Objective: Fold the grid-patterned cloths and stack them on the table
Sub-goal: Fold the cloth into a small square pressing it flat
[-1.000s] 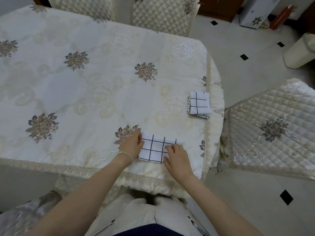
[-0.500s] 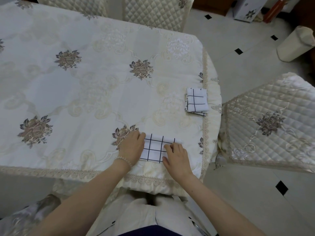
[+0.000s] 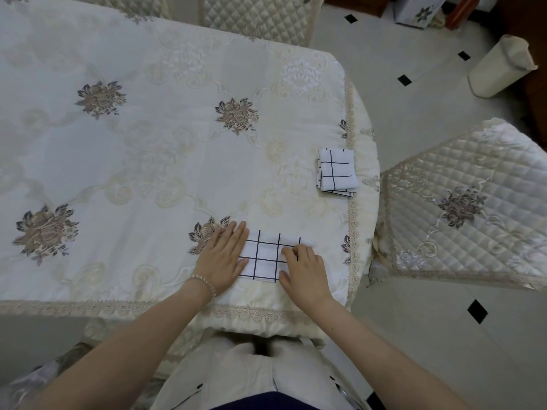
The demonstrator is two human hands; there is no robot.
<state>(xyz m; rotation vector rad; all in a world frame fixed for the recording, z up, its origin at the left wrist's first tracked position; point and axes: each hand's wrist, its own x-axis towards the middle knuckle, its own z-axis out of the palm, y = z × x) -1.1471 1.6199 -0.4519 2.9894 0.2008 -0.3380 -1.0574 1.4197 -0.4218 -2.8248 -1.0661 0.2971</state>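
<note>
- Our left hand (image 3: pixel 222 255) lies flat, fingers straight, pressing the left end of the grid cloth (image 3: pixel 268 257) near the worktop's (image 3: pixel 148 173) front edge.
- Our right hand (image 3: pixel 305 272) covers the right end, fingers curled at the cloth's edge; we cannot tell whether it is pinching.
- The cloth's long axis runs left to right between our hands.
- The folded stack (image 3: pixel 337 171) lies ahead and right, nearer the right hand, just inside the worktop's right edge, with bare tablecloth between.
</note>
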